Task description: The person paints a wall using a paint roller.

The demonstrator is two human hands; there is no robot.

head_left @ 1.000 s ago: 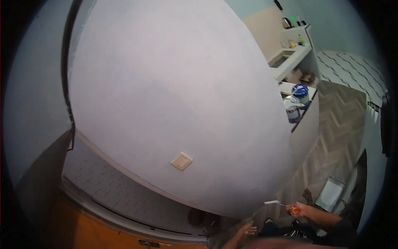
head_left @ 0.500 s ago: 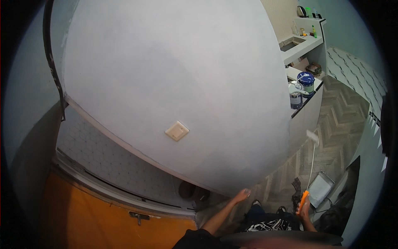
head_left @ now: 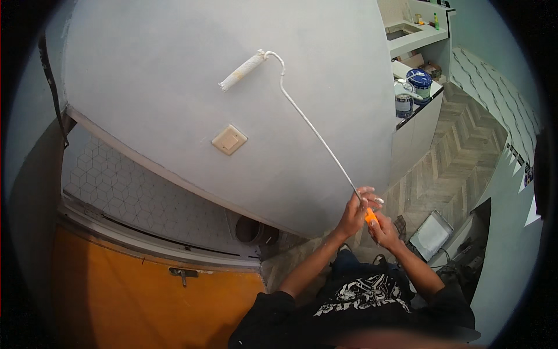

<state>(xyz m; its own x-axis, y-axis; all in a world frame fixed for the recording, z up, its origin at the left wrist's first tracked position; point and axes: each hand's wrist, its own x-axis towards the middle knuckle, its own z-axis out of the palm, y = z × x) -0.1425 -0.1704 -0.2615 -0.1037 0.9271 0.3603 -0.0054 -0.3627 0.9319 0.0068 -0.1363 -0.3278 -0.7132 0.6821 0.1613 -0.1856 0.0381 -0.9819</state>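
My right hand is closed round the orange handle of a long-armed paint roller. Just ahead of it, my left hand is at the thin metal rod above the handle, its fingers curled round it and pale smears on the fingertips. From there the rod runs up and to the left, bending at its far end into a white roller sleeve. The sleeve is over the pale grey-white wall, above a cream switch plate; whether it touches the wall I cannot tell.
A paint tray lies on the wood-pattern floor at my right. Paint cans, one blue-topped, stand on a low counter further off. To the left are an orange door with a handle and a tiled doorway floor.
The paint roller has swung from low on the right up and left to the wall. My left hand has joined my right one at the roller.
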